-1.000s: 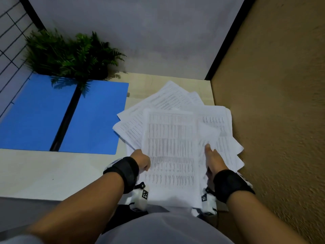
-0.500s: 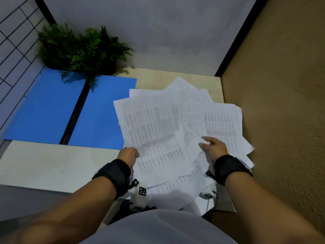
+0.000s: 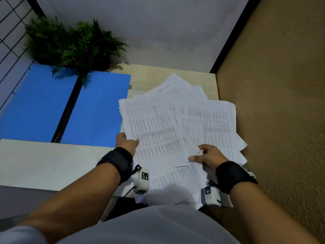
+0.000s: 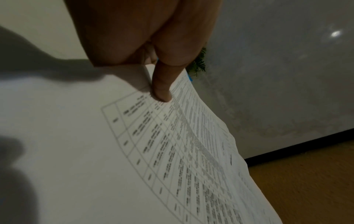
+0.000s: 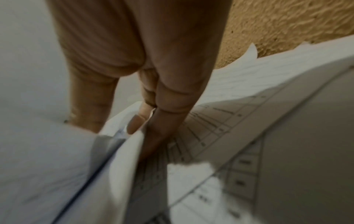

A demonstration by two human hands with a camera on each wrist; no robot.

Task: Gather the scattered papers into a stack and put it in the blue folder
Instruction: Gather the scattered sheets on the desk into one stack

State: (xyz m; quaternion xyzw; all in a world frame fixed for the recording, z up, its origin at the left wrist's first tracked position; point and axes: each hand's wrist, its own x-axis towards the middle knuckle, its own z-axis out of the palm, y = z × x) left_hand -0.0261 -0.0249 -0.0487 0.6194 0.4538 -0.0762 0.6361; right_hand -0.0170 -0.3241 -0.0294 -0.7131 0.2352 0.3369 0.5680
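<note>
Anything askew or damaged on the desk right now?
The papers are still fanned at different angles, not squared, some overhanging the desk's near edge. The left hand and right hand both pinch sheets. The blue folder lies open, undisturbed. No visible damage.

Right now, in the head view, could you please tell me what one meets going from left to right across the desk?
Open blue folder with black spine → left hand gripping a sheet → fanned white printed papers → right hand pinching the sheets → rough tan textured wall.
</note>
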